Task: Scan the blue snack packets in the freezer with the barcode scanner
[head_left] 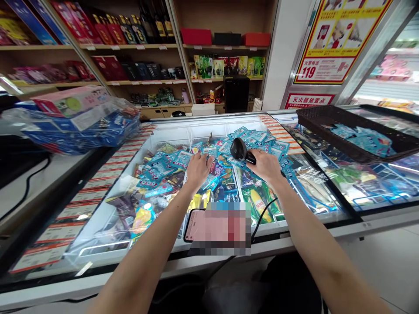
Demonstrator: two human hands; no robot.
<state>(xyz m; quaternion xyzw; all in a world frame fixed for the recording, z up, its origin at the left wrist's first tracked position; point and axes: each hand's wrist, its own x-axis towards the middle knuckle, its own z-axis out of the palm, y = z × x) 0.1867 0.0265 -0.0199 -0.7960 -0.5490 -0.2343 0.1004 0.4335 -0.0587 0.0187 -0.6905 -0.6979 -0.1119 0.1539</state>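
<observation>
My right hand (264, 165) is wrapped round the handle of a black handheld barcode scanner (238, 149), whose head points left over the packets. Many small light-blue packets (157, 168) are spread in overlapping heaps on the freezer top, to both sides of my hands. My left hand (199, 169) rests among them, its fingers slightly apart and touching the blue packets near a packet (211, 151) by its fingertips. The fingertips are partly hidden. A phone (196, 224) with a lit screen lies in front of me, its right part blurred out.
A chest freezer (98, 261) holds wire baskets of ice creams under glass. Bagged boxes (78, 117) sit at the left. A dark brown tray (347, 144) with blue packets stands right. The scanner's black cable (262, 216) runs toward me. Shelves (137, 46) line the back.
</observation>
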